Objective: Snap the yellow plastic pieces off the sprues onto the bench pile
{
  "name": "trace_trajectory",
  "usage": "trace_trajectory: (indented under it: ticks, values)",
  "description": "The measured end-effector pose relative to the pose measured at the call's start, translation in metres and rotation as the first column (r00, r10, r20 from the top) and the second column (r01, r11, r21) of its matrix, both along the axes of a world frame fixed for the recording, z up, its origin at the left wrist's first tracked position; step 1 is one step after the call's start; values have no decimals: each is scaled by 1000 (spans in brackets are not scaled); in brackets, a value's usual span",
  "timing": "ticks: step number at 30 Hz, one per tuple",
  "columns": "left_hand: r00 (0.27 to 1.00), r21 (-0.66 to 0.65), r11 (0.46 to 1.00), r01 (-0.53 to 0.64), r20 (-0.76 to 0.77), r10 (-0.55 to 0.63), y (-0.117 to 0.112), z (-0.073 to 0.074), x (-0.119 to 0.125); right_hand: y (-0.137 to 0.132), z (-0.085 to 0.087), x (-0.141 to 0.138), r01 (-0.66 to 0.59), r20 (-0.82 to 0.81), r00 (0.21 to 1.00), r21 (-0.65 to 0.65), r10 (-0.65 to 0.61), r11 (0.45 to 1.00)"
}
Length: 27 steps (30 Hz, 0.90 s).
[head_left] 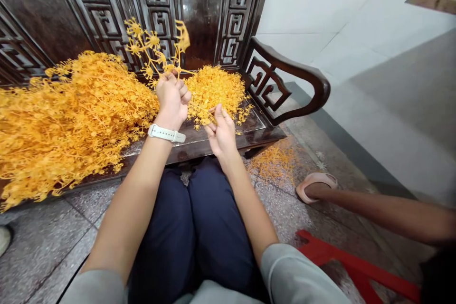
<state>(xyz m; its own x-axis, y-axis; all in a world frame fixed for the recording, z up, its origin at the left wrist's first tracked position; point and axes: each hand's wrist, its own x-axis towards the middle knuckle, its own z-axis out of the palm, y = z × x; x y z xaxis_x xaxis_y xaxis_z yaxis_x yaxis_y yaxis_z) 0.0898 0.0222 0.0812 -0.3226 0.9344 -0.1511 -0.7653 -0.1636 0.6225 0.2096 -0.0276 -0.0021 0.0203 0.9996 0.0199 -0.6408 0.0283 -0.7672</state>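
Note:
My left hand [173, 97], with a white watch on the wrist, is closed around the stem of a yellow plastic sprig [154, 46] and holds it upright above the dark wooden bench [228, 135]. My right hand [221, 130] pinches a small yellow piece just below a small heap of yellow pieces [215, 89]. A large pile of yellow sprigs [67, 114] covers the bench to the left of both hands.
The bench has a carved back and a curved armrest [288, 85] at the right. More yellow bits [272, 161] lie on the stone floor. Another person's leg with a pink slipper [315, 185] stretches in from the right, above a red plastic stool [342, 259].

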Motion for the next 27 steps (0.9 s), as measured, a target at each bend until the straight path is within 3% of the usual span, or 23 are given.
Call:
trace_trajectory:
  ticks: [3, 8, 11, 14, 18, 22, 23, 27]
  values:
    - [999, 9, 999, 48, -8, -48, -3, 1, 1, 6, -4, -1, 48, -53, 997, 22, -47, 999]
    - [998, -20, 998, 55, -16, -55, 2, -4, 0, 1, 4, 1, -15, -116, 993, -9, 14, 1000]
    - [999, -40, 999, 33, 2, -33, 7, -7, -2, -17, 8, 3, -31, -39, 999, 86, 34, 996]
    - [998, -73, 996, 56, -11, -57, 3, -1, 3, -42, 4, 12, 2, 141, 989, 236, -36, 972]
    - [989, -40, 991, 131, -66, -134, -17, 18, 23, -72, 2, 32, 15, 334, 927, 421, -170, 907]
    - [986, 6, 989, 149, -79, -148, -19, 33, 32, -104, 13, 36, -80, 414, 897, 499, -156, 863]
    - [990, 16, 992, 127, -62, -126, -15, 35, 29, -116, 15, 33, -127, 426, 895, 532, -135, 837]
    - [993, -11, 996, -88, 79, 89, 10, 33, 3, -167, 11, 23, -339, 446, 895, 684, -3, 646]
